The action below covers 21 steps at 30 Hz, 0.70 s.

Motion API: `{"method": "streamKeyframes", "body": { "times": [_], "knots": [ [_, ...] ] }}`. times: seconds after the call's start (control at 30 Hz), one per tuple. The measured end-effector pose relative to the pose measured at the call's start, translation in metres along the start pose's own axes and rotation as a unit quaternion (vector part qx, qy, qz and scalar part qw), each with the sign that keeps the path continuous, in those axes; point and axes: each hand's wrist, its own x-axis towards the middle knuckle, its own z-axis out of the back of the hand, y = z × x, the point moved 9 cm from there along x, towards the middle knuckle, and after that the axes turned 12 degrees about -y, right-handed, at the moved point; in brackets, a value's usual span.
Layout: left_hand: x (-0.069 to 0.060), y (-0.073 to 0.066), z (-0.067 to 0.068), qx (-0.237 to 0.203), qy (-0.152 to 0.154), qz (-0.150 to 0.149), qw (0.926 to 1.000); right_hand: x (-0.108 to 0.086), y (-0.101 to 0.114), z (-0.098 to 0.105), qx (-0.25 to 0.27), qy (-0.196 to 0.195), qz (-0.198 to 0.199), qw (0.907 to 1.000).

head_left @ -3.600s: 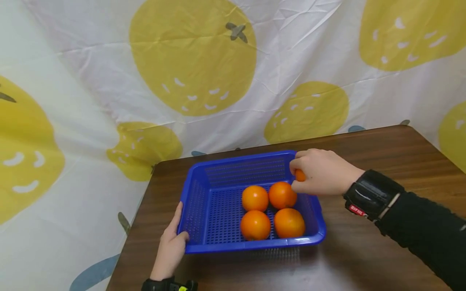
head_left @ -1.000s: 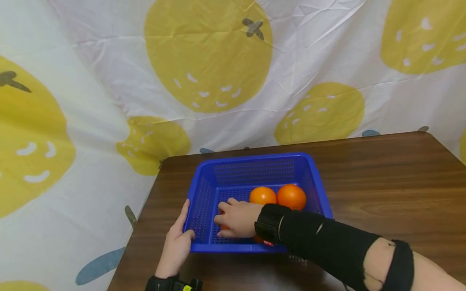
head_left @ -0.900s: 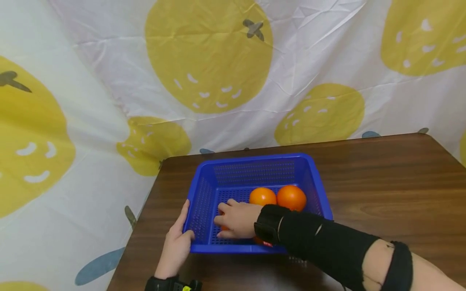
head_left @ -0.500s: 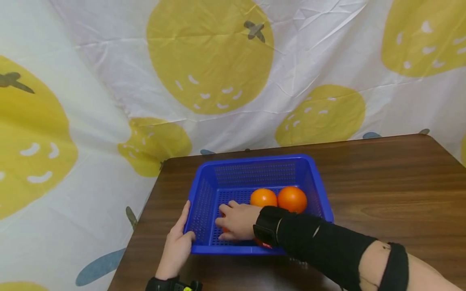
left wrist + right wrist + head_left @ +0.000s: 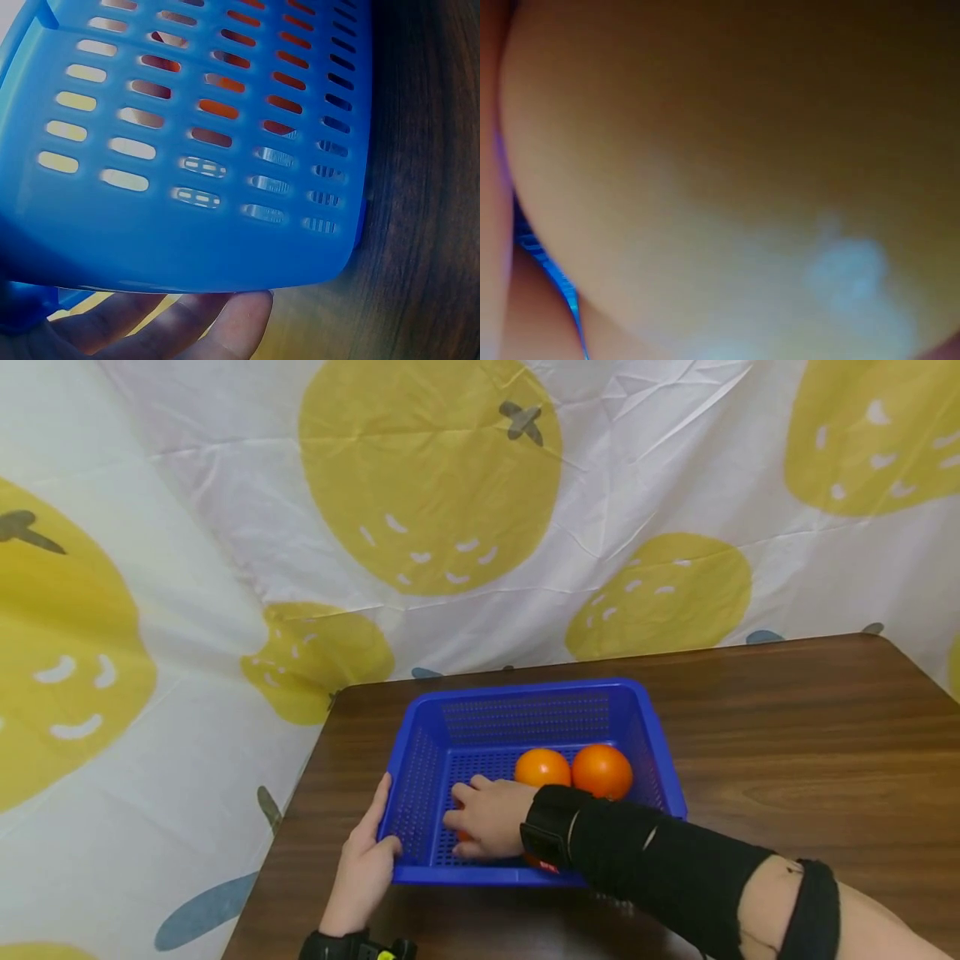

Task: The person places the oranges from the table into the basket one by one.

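A blue plastic basket (image 5: 517, 875) with slotted walls stands on the table. My left hand (image 5: 360, 870) grips its left wall near the front corner, thumb on the rim; the left wrist view shows fingertips (image 5: 244, 322) at the basket's edge. Inside the basket, my right hand (image 5: 491, 818) curls its fingers round an orange (image 5: 462, 836), mostly hidden by the hand. Behind the right wrist lie two more oranges, one on the left (image 5: 542, 767) and one on the right (image 5: 603, 772). The right wrist view is filled by a blurred, rounded surface.
The brown wooden table (image 5: 810, 718) extends to the right of the basket. A white cloth with yellow fruit prints (image 5: 435, 477) hangs behind and to the left. The right forearm (image 5: 667, 860) crosses the basket's front right rim and hides that corner.
From the basket's back right corner, where it held an orange, my right hand has come left and nearer to the front left. Over the last second both hands are nearly still.
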Motion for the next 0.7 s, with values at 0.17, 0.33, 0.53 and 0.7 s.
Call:
{"method": "streamKeyframes", "body": {
  "times": [0.17,0.33,0.53,0.7],
  "knots": [
    [0.000,0.000,0.000,0.007,0.000,0.010,0.9999,-0.007,-0.002,0.010,0.008,0.004,-0.021,0.9997],
    [0.001,0.000,0.000,0.011,-0.002,0.015,0.9998,-0.013,-0.006,0.017,0.024,0.000,-0.034,0.9991],
    [0.002,0.000,-0.001,0.004,-0.003,0.029,0.9996,-0.018,-0.015,0.015,0.056,0.001,-0.044,0.9975],
    [0.003,-0.001,0.000,0.010,-0.009,0.020,0.9997,-0.026,-0.017,0.024,0.056,-0.013,-0.044,0.9974]
  ]
}}
